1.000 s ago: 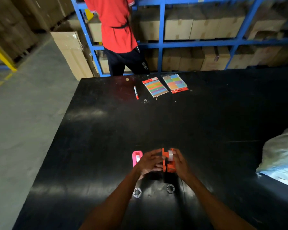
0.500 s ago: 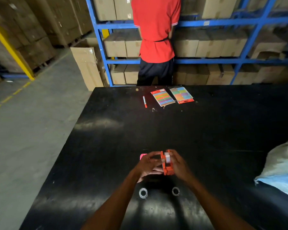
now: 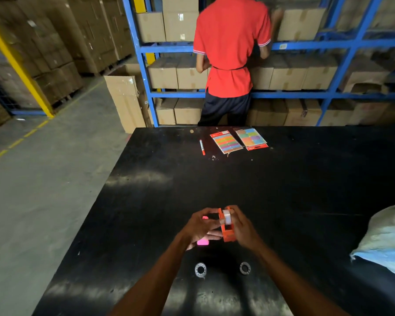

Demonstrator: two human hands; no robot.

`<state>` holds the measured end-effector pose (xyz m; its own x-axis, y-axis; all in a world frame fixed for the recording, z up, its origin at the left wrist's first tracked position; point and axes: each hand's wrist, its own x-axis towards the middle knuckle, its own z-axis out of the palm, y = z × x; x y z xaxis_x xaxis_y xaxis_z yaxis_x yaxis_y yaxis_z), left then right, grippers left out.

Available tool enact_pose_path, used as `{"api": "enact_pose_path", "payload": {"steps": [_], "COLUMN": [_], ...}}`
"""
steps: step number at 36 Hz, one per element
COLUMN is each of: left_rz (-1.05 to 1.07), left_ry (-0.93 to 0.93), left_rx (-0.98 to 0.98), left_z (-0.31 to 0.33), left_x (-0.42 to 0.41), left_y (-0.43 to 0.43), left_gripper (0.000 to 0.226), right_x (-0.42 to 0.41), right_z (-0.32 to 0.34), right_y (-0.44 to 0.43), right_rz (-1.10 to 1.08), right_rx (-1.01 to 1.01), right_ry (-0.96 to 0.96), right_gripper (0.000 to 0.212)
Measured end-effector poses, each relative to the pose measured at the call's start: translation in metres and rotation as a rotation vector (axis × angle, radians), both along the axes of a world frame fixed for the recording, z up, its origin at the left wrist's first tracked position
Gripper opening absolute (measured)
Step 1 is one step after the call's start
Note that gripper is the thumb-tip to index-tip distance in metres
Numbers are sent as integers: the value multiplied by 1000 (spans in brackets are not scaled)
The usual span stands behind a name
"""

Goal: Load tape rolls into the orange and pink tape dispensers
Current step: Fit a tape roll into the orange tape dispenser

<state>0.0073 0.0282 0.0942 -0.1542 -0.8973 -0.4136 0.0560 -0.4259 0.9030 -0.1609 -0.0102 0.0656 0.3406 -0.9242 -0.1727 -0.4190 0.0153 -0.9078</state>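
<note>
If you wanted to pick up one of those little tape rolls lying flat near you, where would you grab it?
Take the left tape roll from straight above, pinching across its outer rim. It lies flat on the black table with its open core facing up, so the rim is the only raised edge to catch; a fingertip hooked in the core would also do. Nothing touches it, and both hands are busy at the orange dispenser.

Both bare forearms rise from the bottom of the frame and converge at lower centre. The left hand (image 3: 200,226) is curled, fingers (image 3: 211,236) pointing right. The right hand (image 3: 243,229) faces it, its fingers bent inward in a grip.
</note>
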Motion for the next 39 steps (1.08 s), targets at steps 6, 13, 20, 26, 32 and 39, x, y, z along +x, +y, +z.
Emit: {"api": "enact_pose_path", "payload": {"steps": [6,13,20,26,32,39], "left_rz": [49,195,410,439,478,574], "left_ry": [6,91,281,434,422,430], "left_rx": [-57,-95,162,153,163,150], "left_z": [11,17,-1,-3,-12,-14], "left_x": [1,-8,-39,-48,-44,-33], "left_y": [-3,2,4,4,0,-9], "left_gripper": [43,43,58,51,50,50], "right_x": [10,15,26,17,3,4], "right_z": [9,31,38,41,58,87], "right_y": [-5,-8,-6,-8,-13,-7], "right_rz": [-71,-71,-31,-62,32,211], "right_rx": [-26,-38,-145,-369,-447,-593], "right_ry": [-65,-48,158,550,552,420], "right_gripper": [24,27,27,32,37,36]}}
